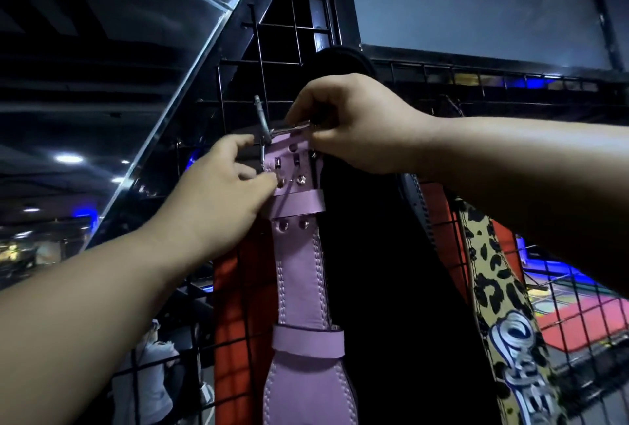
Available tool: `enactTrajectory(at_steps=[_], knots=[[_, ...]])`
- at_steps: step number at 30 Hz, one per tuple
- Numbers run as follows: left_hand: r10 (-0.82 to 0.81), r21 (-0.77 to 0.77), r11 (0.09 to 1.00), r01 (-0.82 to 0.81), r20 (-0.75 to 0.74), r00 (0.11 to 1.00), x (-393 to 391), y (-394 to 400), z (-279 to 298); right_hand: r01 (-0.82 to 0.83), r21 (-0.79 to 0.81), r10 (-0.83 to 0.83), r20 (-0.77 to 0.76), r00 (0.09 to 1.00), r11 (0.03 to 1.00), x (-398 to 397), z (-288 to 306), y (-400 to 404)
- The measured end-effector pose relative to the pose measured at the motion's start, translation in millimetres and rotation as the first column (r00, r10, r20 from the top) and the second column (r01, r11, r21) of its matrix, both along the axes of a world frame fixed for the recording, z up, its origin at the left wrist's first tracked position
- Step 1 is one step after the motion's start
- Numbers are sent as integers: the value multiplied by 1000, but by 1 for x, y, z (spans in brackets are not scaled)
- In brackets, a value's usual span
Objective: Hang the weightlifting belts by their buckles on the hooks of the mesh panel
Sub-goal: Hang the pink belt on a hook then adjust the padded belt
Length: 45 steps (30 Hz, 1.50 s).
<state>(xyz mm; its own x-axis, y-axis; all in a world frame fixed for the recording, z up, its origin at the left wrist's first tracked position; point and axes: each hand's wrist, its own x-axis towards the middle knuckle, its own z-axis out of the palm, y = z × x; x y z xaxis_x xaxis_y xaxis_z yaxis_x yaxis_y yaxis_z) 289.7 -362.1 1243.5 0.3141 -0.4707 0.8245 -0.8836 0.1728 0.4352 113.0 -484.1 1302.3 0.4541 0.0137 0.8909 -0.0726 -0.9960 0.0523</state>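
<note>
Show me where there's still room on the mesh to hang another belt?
Bare mesh shows above both hands, and more far right past the leopard belt. The middle is crowded: the purple belt, a black belt and the leopard belt hang side by side. Whether those bare patches have hooks, I cannot tell.

The mesh panel (299, 26) stands upright as the backdrop, and every belt hangs in front of it. The stitched belt (297, 271) hangs at the panel's middle, its buckle (272, 133) at its top end beside a hook (260, 111) jutting from the panel. The left hand (221, 193) is at the buckle's left, the right hand (354, 125) at its right, both against the panel. Right of this belt hangs a dark belt (391, 271), and further right along the panel a spotted belt (493, 288).
</note>
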Motion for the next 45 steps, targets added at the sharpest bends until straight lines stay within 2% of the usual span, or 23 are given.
enactTrajectory(at_steps=[5,13,21,26,33,40,45], knots=[[-92,-90,993,79,-153,984,-3,-4,0,-30,-1,30,8,1000,1000,1,-1,-2],[52,-142,988,-58,-50,997,-4,11,-3,8,-17,-9,-28,1000,1000,21,-3,-1],[152,-171,973,-155,-29,988,1,17,-11,31,-136,-35,-25,999,990,35,-11,1],[162,-175,971,-161,-10,987,-1,14,-19,49,-202,-51,-8,999,978,34,-27,-5],[141,-181,973,-146,-39,989,-7,22,-34,110,-268,-138,-90,986,957,33,-37,-9],[177,-159,969,-187,-75,981,-9,18,-72,130,-212,-143,-45,989,969,34,-62,-11],[214,-177,958,-225,-81,973,-5,9,-75,179,-204,-191,-42,981,962,44,-75,-17]])
